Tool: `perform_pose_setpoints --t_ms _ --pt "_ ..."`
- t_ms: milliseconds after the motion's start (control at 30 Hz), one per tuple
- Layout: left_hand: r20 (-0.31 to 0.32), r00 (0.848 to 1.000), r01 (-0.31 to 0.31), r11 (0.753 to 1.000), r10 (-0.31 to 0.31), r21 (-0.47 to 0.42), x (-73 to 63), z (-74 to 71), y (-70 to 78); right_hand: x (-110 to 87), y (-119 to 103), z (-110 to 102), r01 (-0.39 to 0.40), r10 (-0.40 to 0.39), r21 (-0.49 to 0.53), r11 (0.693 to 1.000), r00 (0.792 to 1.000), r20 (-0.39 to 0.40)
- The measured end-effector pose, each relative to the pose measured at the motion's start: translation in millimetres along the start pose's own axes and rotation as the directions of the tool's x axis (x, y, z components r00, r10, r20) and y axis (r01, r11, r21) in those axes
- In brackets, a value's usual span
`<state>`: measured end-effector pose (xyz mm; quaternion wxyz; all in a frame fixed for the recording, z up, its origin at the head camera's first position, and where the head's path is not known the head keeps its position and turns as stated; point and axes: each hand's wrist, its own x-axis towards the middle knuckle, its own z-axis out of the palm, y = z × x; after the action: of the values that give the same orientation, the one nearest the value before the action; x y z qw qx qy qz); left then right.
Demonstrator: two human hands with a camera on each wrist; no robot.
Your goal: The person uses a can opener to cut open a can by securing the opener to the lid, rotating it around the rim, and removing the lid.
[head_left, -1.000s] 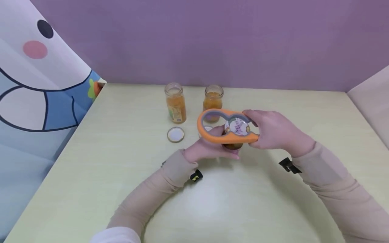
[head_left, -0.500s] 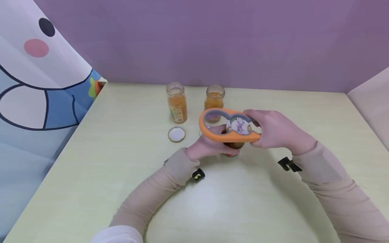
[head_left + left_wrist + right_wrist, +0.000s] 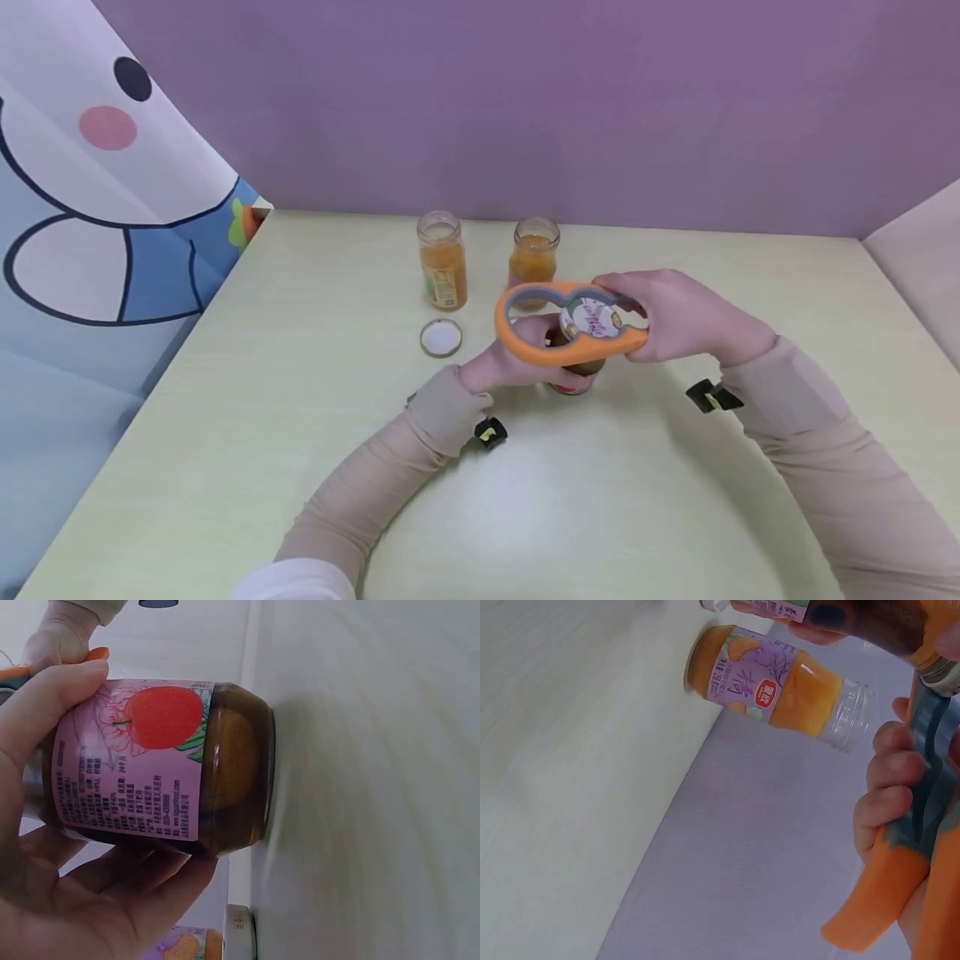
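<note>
My left hand [image 3: 510,362] grips a dark brown glass jar [image 3: 236,769] round its side, thumb on one side and fingers on the other. The jar has a pink label with a red fruit and stands upright, its base at the tabletop. Its patterned white lid [image 3: 592,317] sits inside one opening of an orange and grey jar opener [image 3: 555,357]. My right hand [image 3: 686,317] holds the opener by its handle end at the right, fingers curled round the arms. The opener's wide looped end reaches left over my left hand.
Two lidless glass jars with orange contents stand behind, a taller jar [image 3: 443,275] at left and a shorter jar [image 3: 532,262] at right. A loose lid [image 3: 441,337] lies before the taller one. Another lid [image 3: 240,930] lies near the gripped jar. A purple wall [image 3: 525,108] rises behind the table.
The opener's looped end has swung slightly toward me, while the right hand stays at its handle. The left hand's hold has shifted a little on the jar. The view has tilted slightly.
</note>
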<state>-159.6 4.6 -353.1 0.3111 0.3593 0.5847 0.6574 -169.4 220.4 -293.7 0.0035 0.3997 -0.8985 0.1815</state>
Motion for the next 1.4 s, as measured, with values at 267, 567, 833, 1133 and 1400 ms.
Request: perform_pose_setpoints --t_ms 267,567,833,1133,1400 --pt "0.02 1.0 0.022 0.993 -0.024 0.118 2.9 -10.5 -13.2 3.0 7 6 0.072 -0.075 0.175 0.982 0.997 0.011" --pt "0.063 0.998 -0.009 0.969 -0.006 0.245 2.6 -13.1 -14.6 -3.2 11 16 0.089 -0.078 0.253 0.964 0.996 -0.05" --pt "-0.139 0.981 0.183 0.888 -0.136 0.421 -6.1 -11.9 -11.5 -14.6 15 26 -0.006 0.04 0.339 0.941 0.995 -0.096" --pt "-0.21 0.95 0.305 0.823 -0.23 0.48 -4.5 -11.8 -8.3 -33.2 14 25 -0.274 0.32 0.286 0.918 0.939 -0.126" --pt "-0.19 0.962 0.265 0.839 -0.196 0.475 -3.5 -13.1 -10.2 -53.7 20 24 -0.463 0.493 0.198 0.864 0.858 -0.142"
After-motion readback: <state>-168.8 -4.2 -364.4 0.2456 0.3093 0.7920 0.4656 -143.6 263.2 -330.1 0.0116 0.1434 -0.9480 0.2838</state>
